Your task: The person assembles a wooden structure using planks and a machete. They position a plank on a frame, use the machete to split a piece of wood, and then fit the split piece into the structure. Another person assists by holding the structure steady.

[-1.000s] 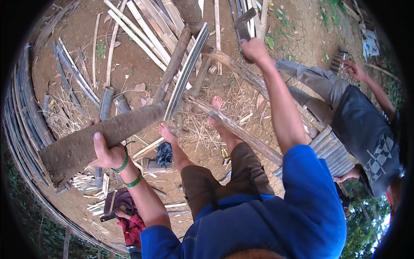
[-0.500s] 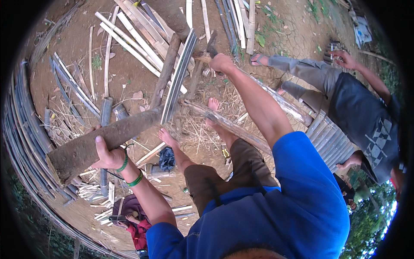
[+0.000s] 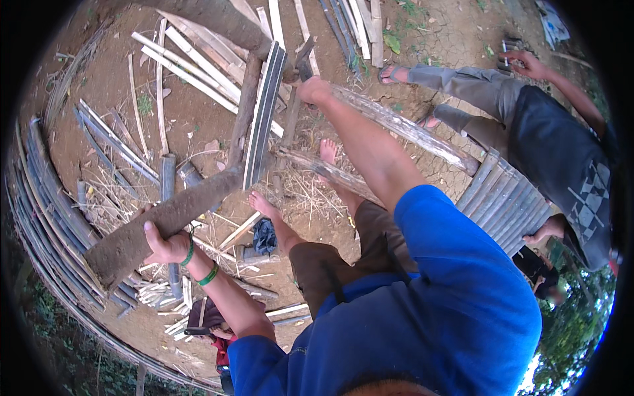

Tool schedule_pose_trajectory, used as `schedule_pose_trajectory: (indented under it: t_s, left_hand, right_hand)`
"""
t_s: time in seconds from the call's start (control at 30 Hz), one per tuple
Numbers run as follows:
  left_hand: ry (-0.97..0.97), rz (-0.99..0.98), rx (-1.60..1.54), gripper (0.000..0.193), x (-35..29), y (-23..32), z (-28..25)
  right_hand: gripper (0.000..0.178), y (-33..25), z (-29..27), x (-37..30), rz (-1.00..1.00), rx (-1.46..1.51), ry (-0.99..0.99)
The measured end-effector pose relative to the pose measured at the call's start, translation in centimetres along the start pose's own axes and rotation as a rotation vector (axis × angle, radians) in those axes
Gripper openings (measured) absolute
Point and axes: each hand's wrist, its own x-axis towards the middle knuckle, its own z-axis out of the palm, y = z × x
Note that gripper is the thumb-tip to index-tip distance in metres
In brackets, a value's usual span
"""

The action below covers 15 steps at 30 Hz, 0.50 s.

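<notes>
My left hand (image 3: 168,245) grips the end of a rough brown wooden board (image 3: 165,214), thumb on top and fingers beneath. Across the board's far end lie several dark-edged split bamboo strips (image 3: 264,119), side by side and slanting away from me. Beyond them, my right arm reaches out. My right hand (image 3: 314,91) is closed around a tool (image 3: 303,61) with a dark, narrow upper part; its kind is not clear. That hand sits just right of the strips' far end. A second board (image 3: 211,18) shows at the top, touching the strips' far end.
Weathered poles (image 3: 409,129) run to a bamboo-slat panel (image 3: 505,201), where a person in dark clothes (image 3: 561,145) rests a hand. Pale bamboo strips (image 3: 191,63) lie on the ground. Long dark poles (image 3: 49,211) curve along the left. Another person (image 3: 221,330) is low at the lower left.
The board's near end, with my left hand, has shifted slightly right and down in view. My right hand and its tool sit a little further left. The far board has come into view.
</notes>
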Motion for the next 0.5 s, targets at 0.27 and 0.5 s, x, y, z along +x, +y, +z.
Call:
schedule_pose_trajectory:
  t_s: [0.27, 0.5]
  left_hand:
    - [-0.016, 0.057, 0.025, 0.044, 0.3, -0.4, 0.6]
    - [-0.036, 0.019, -0.003, 0.044, 2.4, -1.5, -0.5]
  right_hand:
    - [0.047, 4.6, 3.8, 1.6, -0.024, 0.350, 0.055]
    - [0.039, 6.8, 8.0, -10.2, -0.219, 0.689, 0.205]
